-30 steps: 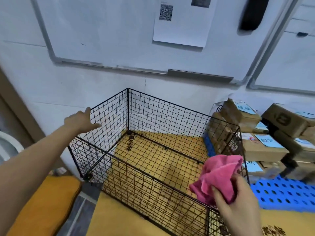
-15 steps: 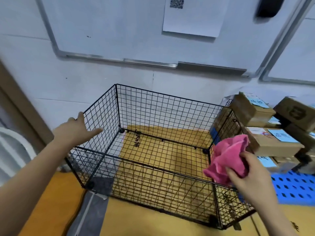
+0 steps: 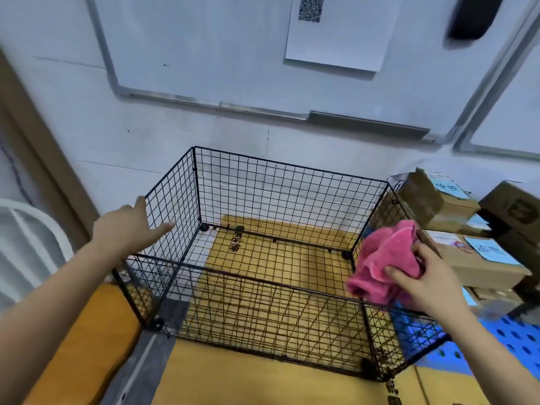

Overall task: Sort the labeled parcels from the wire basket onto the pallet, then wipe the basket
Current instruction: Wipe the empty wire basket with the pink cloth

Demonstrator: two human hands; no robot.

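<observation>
Basket [image 3: 292, 197]: flat left hand [image 3: 125, 226] at wall (maybe touching); right hand [image 3: 426, 283] grips cloth [image 3: 385, 258].

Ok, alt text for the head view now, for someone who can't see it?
A right hand grips a bunched pink cloth at the right wall of an empty black wire basket, while the left hand touches its left wall. Labeled cardboard parcels are stacked on a blue pallet to the right.

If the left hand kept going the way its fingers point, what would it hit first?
The left hand would meet the left mesh wall of the wire basket first. It looks right at that wire, perhaps touching it, though depth is hard to judge from this view.
</observation>
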